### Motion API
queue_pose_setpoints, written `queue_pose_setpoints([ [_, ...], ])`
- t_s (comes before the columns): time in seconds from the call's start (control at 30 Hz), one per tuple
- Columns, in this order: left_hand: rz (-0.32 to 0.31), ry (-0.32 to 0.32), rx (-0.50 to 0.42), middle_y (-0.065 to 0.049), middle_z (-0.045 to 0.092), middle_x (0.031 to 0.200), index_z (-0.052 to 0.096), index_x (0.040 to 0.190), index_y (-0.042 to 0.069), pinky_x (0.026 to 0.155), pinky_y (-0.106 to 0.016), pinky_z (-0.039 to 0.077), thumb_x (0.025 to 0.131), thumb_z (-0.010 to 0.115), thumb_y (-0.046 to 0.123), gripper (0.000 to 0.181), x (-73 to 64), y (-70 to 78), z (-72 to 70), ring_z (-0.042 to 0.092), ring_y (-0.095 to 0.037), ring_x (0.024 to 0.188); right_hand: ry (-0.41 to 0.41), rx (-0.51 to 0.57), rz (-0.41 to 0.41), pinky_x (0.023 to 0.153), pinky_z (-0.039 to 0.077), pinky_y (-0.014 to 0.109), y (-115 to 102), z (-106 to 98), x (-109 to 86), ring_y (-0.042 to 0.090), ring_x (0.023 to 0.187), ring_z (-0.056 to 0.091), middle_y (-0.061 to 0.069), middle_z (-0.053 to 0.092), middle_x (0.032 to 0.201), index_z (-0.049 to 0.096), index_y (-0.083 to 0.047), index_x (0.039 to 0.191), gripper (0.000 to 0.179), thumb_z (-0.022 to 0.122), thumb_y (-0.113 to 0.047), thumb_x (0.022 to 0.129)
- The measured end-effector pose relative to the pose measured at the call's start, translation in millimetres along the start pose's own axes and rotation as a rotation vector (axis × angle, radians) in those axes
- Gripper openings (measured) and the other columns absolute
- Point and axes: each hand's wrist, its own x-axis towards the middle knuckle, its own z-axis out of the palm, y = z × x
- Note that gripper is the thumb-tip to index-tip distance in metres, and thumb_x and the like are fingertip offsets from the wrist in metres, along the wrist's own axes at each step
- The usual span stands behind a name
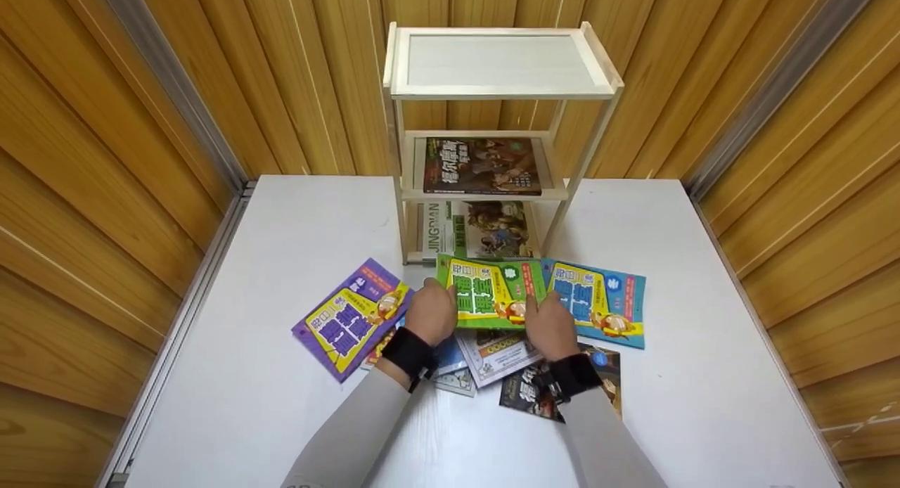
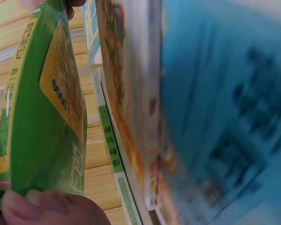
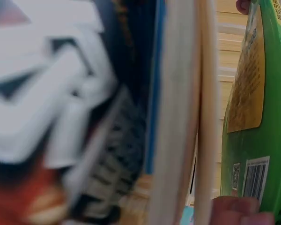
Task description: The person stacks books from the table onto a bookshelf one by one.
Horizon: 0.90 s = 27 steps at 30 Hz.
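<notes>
A green book with a yellow panel on its cover (image 1: 485, 291) is held up by both hands in front of the shelf. My left hand (image 1: 430, 313) grips its left edge, and my right hand (image 1: 553, 328) grips the lower right edge. In the left wrist view the book's green back (image 2: 51, 103) shows, with fingers (image 2: 61, 208) curled under it. A barcode marks the same cover (image 3: 267, 136) in the right wrist view, above the right fingers (image 3: 236, 211). Beneath and around the hands lie a purple book (image 1: 351, 319), a blue book (image 1: 605, 305) and a dark book (image 1: 520, 393).
A pale wooden shelf unit (image 1: 506, 93) stands at the back of the white table (image 1: 232, 418). Its middle level bears a brown book (image 1: 485, 166); a green-and-white book (image 1: 485, 229) lies on the bottom level. Below the held book, a whitish book (image 1: 499, 361) overlaps others. Wood-patterned walls (image 1: 91, 193) enclose the table.
</notes>
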Motion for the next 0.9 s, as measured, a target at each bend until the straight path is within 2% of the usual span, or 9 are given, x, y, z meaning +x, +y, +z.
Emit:
queue_pose_setpoints([
  [0.1, 0.069, 0.049, 0.044, -0.013, 0.064, 0.071, 0.060, 0.098, -0.004, 0.056, -0.047, 0.058, 0.111, 0.053, 0.031, 0.038, 10.5, 3.6, -3.2, 0.069, -0.032, 0.062, 0.023, -0.010, -0.015, 0.058, 0.043, 0.039, -2, -6, 12.7, 0.026, 0.063, 0.060, 0.011, 0.057, 0.075, 0.033, 0.019, 0.149, 0.070, 0.037, -0.042, 0.114],
  [0.2, 0.133, 0.072, 0.059, -0.013, 0.064, 0.074, 0.062, 0.097, -0.006, 0.056, -0.046, 0.059, 0.112, 0.053, 0.028, 0.038, 22.0, 6.1, -6.1, 0.069, -0.032, 0.062, 0.061, -0.017, -0.038, 0.064, 0.051, 0.047, -4, -11, 27.2, 0.035, 0.072, 0.068, 0.020, 0.065, 0.083, 0.035, 0.019, 0.148, 0.069, 0.038, -0.041, 0.114],
  [0.27, 0.150, 0.076, 0.053, -0.013, 0.062, 0.076, 0.062, 0.097, -0.006, 0.057, -0.046, 0.059, 0.112, 0.052, 0.028, 0.038, 31.1, 6.9, -8.5, 0.069, -0.032, 0.063, 0.078, -0.024, -0.055, 0.069, 0.055, 0.052, -8, -13, 37.8, 0.040, 0.080, 0.071, 0.027, 0.068, 0.092, 0.036, 0.019, 0.148, 0.069, 0.038, -0.040, 0.114],
  [0.43, 0.190, 0.149, 0.133, -0.017, 0.065, 0.083, 0.065, 0.092, -0.005, 0.059, -0.049, 0.061, 0.113, 0.052, 0.029, 0.042, 61.8, 6.0, -13.1, 0.070, -0.035, 0.064, 0.056, -0.027, -0.086, 0.078, 0.058, 0.056, -22, -18, 65.7, 0.044, 0.089, 0.073, 0.037, 0.069, 0.110, 0.031, 0.022, 0.152, 0.074, 0.037, -0.042, 0.114],
  [0.57, 0.243, 0.185, 0.195, -0.019, 0.067, 0.088, 0.068, 0.081, -0.004, 0.066, -0.048, 0.061, 0.113, 0.051, 0.026, 0.047, 85.2, -0.7, -7.6, 0.070, -0.036, 0.070, 0.077, -0.019, -0.098, 0.076, 0.057, 0.054, -32, -24, 83.8, 0.040, 0.081, 0.069, 0.032, 0.069, 0.102, 0.032, 0.023, 0.151, 0.072, 0.040, -0.039, 0.113],
  [0.7, 0.257, 0.219, 0.220, -0.020, 0.068, 0.091, 0.069, 0.086, -0.007, 0.070, -0.048, 0.061, 0.112, 0.053, 0.022, 0.042, 102.6, -11.8, 5.8, 0.070, -0.036, 0.075, 0.061, -0.037, -0.119, 0.075, 0.056, 0.054, -39, -25, 99.0, 0.039, 0.078, 0.067, 0.023, 0.064, 0.092, 0.038, 0.022, 0.145, 0.065, 0.042, -0.035, 0.113],
  [0.8, 0.272, 0.208, 0.295, -0.021, 0.069, 0.095, 0.070, 0.093, -0.006, 0.070, -0.048, 0.061, 0.110, 0.055, 0.020, 0.035, 111.3, -18.3, 12.3, 0.070, -0.035, 0.077, 0.044, -0.083, -0.134, 0.078, 0.058, 0.057, -46, -22, 109.0, 0.046, 0.083, 0.071, 0.027, 0.065, 0.095, 0.042, 0.022, 0.139, 0.059, 0.041, -0.031, 0.113],
  [0.9, 0.267, 0.116, 0.392, -0.019, 0.071, 0.103, 0.073, 0.095, -0.003, 0.073, -0.046, 0.063, 0.109, 0.055, 0.020, 0.033, 118.3, -17.6, 9.7, 0.072, -0.032, 0.084, 0.055, -0.127, -0.145, 0.079, 0.058, 0.060, -52, -19, 119.0, 0.050, 0.086, 0.072, 0.033, 0.066, 0.097, 0.044, 0.022, 0.134, 0.054, 0.039, -0.027, 0.113],
])
